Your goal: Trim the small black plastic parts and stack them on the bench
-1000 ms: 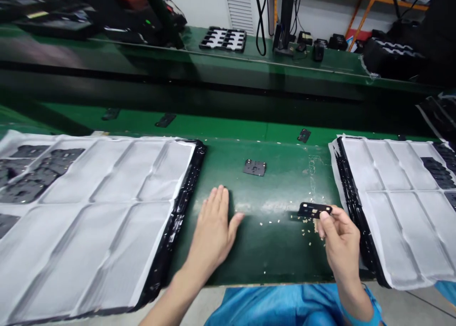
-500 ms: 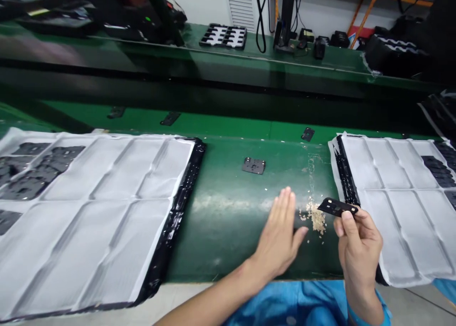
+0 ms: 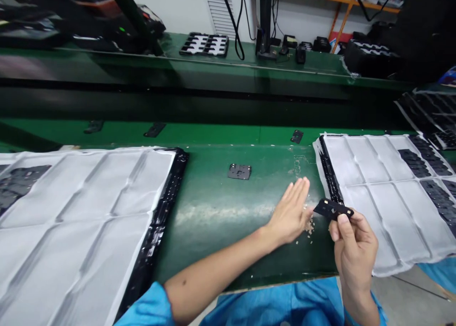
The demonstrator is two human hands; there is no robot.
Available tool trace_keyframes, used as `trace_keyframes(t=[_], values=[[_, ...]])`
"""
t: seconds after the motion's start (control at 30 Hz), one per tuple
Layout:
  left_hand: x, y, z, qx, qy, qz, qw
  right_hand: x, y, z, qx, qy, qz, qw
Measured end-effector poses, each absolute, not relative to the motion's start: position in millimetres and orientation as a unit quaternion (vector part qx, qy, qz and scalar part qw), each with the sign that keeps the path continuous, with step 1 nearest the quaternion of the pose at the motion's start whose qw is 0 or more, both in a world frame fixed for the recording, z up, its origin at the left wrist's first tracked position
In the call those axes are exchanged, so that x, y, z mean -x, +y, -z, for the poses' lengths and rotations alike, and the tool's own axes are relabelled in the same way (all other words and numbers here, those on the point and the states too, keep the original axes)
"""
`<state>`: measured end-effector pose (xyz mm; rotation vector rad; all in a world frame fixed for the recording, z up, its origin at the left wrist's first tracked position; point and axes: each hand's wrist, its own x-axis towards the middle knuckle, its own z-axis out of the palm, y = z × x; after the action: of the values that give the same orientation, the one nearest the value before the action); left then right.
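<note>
My left hand (image 3: 290,213) lies over the green bench top with its fingers stretched out, covering part of a small heap of tan bits (image 3: 309,225). Between the thumb and fingers of my right hand (image 3: 356,238) is a flat black plastic plate (image 3: 333,209), tilted, with small gold spots and openings in it. The plate's far end comes close to my left thumb; whether they touch I cannot tell. Another black plate (image 3: 240,171) rests on the bench, away from both hands.
At left and right stand white-lined trays, one (image 3: 131,221) and the other (image 3: 381,207), both holding black plates. Several black pieces, one of them a small plate (image 3: 297,136), lie along the green strip behind. A black-and-white tray (image 3: 204,44) sits on the shelf beyond.
My left hand has moved right, onto the tan heap. My right hand still holds the black plate at nearly the same spot. The view has shifted toward the right.
</note>
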<state>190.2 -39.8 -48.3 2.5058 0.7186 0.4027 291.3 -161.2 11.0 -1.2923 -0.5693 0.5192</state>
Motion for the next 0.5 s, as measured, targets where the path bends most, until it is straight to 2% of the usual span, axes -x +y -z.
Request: trace_keyframes(t=[0.1, 0.3, 0.5], values=[[-189, -21, 47, -0.923, 0.267, -0.133, 0.243, -295, -165, -11, 0.594, -0.253, -0.221, 0.731], [-181, -39, 48, -0.948, 0.138, -0.106, 0.267, -299, -167, -7, 0.609, -0.258, -0.219, 0.718], [-180, -16, 44, -0.938, 0.178, -0.114, 0.274, -303, -168, -9, 0.603, -0.237, -0.202, 0.735]])
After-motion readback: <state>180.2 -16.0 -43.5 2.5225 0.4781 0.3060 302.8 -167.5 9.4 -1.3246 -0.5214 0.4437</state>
